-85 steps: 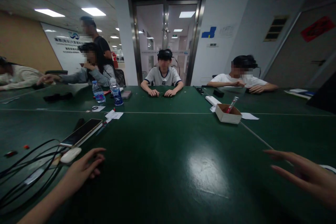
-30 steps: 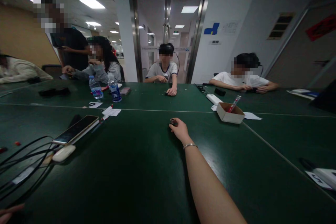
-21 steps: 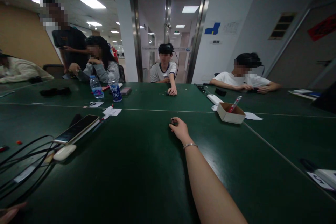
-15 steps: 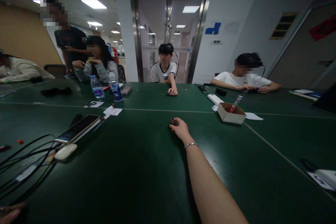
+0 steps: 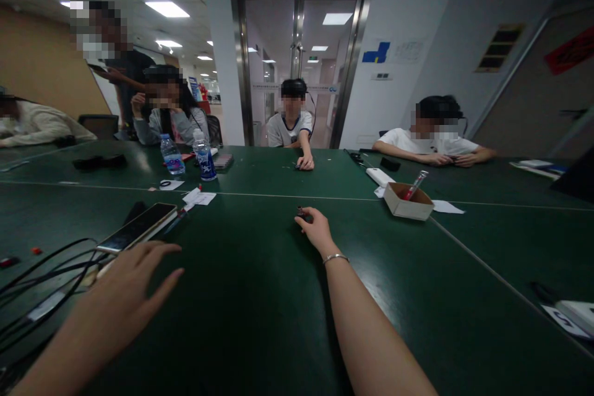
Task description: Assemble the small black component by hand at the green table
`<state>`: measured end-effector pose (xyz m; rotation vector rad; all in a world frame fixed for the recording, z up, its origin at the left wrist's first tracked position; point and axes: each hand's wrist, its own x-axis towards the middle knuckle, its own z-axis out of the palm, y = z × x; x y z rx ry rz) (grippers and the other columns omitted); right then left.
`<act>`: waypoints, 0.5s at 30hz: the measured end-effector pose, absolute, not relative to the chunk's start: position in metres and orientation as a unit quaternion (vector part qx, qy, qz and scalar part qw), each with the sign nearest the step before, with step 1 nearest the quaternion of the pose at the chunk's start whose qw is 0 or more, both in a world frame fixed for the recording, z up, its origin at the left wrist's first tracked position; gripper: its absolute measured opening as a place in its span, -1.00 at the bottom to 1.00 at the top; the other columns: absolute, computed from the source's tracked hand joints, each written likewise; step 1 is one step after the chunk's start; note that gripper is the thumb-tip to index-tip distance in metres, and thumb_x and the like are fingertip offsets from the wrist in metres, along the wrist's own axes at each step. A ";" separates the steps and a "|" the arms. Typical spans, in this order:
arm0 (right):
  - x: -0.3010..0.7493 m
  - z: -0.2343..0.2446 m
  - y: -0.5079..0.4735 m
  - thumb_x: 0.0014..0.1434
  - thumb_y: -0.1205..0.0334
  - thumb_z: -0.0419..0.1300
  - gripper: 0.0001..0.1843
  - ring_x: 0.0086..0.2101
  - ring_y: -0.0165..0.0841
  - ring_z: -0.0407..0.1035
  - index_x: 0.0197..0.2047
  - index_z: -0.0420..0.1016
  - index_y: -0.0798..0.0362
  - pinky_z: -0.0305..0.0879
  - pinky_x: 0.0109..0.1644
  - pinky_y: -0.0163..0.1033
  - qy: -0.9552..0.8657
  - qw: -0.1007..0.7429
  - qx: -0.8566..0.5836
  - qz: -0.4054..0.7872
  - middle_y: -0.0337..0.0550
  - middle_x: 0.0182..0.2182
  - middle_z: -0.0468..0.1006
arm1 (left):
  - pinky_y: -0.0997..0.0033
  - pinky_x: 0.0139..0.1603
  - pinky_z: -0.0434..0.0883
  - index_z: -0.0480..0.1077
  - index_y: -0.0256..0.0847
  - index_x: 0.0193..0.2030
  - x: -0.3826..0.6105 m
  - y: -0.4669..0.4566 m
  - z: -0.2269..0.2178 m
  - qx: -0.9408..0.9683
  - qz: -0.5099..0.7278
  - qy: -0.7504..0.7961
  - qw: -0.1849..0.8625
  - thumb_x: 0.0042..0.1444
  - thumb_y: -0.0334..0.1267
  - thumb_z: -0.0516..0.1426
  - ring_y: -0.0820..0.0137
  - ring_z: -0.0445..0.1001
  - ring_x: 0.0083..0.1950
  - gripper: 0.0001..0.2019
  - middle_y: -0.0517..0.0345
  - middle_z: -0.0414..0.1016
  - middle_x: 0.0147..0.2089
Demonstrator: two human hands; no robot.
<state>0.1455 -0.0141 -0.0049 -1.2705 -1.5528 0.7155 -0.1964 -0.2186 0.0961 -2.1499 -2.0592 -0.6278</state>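
Note:
My right hand point(image 5: 317, 227) reaches out over the middle of the green table, a metal bracelet on its wrist. Its thumb and fingers are closed on a small dark object with a round top point(image 5: 300, 211); most of it is hidden by the fingers, so I cannot tell its kind. At the left, my left hand point(image 5: 134, 278) is held over the table with thumb and fingers apart and nothing in it. The phone point(image 5: 139, 227) lies just beyond it, and the hand partly covers a white case beside black cables point(image 5: 51, 284).
Two bottles point(image 5: 172, 154) point(image 5: 204, 156) stand at the far left. A small open box point(image 5: 408, 207) with a red-and-clear tube point(image 5: 416, 185) sits to the right. Across the table point(image 5: 260, 297), a person's hand point(image 5: 305, 163) rests near small pieces. Other people sit around it.
My left hand has come in from the lower left corner to beside the phone, fingers apart. My right hand has shifted slightly left, still holding the small dark object.

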 end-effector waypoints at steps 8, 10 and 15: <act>0.143 -0.002 -0.015 0.03 0.23 0.30 -0.76 -0.54 -0.47 0.33 -0.19 0.52 0.07 0.35 -0.47 -0.30 -0.645 0.487 -0.509 0.297 -0.14 -0.19 0.45 | 0.22 -0.01 0.42 0.32 -0.08 0.11 -0.069 -0.095 0.076 -0.762 -0.244 -0.574 -0.176 0.14 -0.05 0.08 0.22 0.43 0.01 -0.60 0.00 0.33 0.12; 0.142 -0.002 -0.014 0.00 0.27 0.31 -0.79 -0.51 -0.46 0.31 -0.24 0.53 0.07 0.33 -0.42 -0.29 -0.657 0.482 -0.513 0.272 -0.17 -0.26 0.45 | 0.22 0.01 0.41 0.25 -0.11 0.18 -0.045 -0.071 0.063 -0.737 -0.291 -0.573 -0.208 0.14 -0.04 0.10 0.23 0.44 0.00 -0.52 -0.05 0.30 0.14; 0.142 -0.002 -0.011 -0.01 0.39 0.26 -0.81 -0.33 -0.35 0.35 -0.25 0.55 0.06 0.31 -0.23 -0.25 -0.691 0.460 -0.512 0.223 -0.17 -0.30 0.49 | 0.19 0.07 0.37 0.23 -0.12 0.23 -0.006 -0.038 0.034 -0.707 -0.369 -0.558 -0.232 0.13 -0.09 0.15 0.21 0.43 0.00 -0.48 -0.10 0.31 0.09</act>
